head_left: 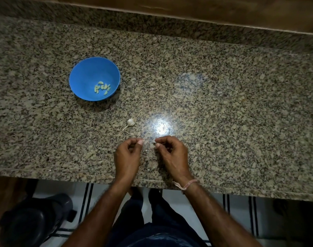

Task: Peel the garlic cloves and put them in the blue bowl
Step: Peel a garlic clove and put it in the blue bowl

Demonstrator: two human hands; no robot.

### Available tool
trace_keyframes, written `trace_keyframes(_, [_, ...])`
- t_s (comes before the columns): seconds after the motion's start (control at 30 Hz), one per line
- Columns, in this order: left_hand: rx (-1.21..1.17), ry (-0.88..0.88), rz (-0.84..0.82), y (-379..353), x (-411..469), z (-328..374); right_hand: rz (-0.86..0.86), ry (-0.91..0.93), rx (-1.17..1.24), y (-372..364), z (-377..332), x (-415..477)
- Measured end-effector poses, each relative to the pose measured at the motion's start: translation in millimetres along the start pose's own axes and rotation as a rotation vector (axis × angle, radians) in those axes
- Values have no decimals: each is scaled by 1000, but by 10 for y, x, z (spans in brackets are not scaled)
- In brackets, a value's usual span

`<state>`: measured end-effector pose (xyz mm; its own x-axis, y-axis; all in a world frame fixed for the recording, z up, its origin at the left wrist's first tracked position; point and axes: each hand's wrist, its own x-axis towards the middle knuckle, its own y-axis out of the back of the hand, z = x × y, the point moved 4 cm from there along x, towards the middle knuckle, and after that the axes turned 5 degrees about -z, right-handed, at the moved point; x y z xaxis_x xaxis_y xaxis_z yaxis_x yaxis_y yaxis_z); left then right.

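Left hand [128, 154]: fingers curled, thumb and forefinger pinched; whether on a clove or skin, I could not tell. Right hand [170, 154]: likewise curled and pinched, contents too small to identify. Both hovered near the desk [223, 104] front edge. Garlic bulb [130, 122]: lying just beyond the hands. Blue bowl [84, 72]: farther left, holding peeled cloves [101, 87].

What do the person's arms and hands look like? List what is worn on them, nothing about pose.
Both forearms are bare, with no sleeves in view. The left hand carries nothing: no ring, watch or band shows. The right hand is also bare, but its wrist wears a thin pale pink thread bracelet, knotted with loose frayed ends on the inner side. No gloves on either hand.
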<state>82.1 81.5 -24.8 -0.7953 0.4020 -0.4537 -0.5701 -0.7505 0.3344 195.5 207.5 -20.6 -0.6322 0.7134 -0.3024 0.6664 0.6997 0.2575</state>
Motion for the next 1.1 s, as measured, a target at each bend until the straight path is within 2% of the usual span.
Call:
trace_keyframes(0.1, [196, -108, 93, 211, 50, -13, -2, 10, -47, 16, 48, 7])
trace_keyframes(0.27, [318, -231, 91, 189, 11, 25, 5, -2, -60, 97, 67, -20])
trace_keyframes(0.5, [485, -415, -34, -175, 137, 340, 6, 61, -216, 221, 114, -88])
trace_keyframes(0.87, [687, -368, 0, -376, 366, 429, -8, 43, -189, 299, 121, -78])
trace_keyframes(0.97, [636, -320, -16, -343, 364, 464, -28, 49, -212, 282, 106, -58])
trace_keyframes(1.1, [290, -214, 65, -33, 248, 502, -94, 114, -377, 198, 55, -93])
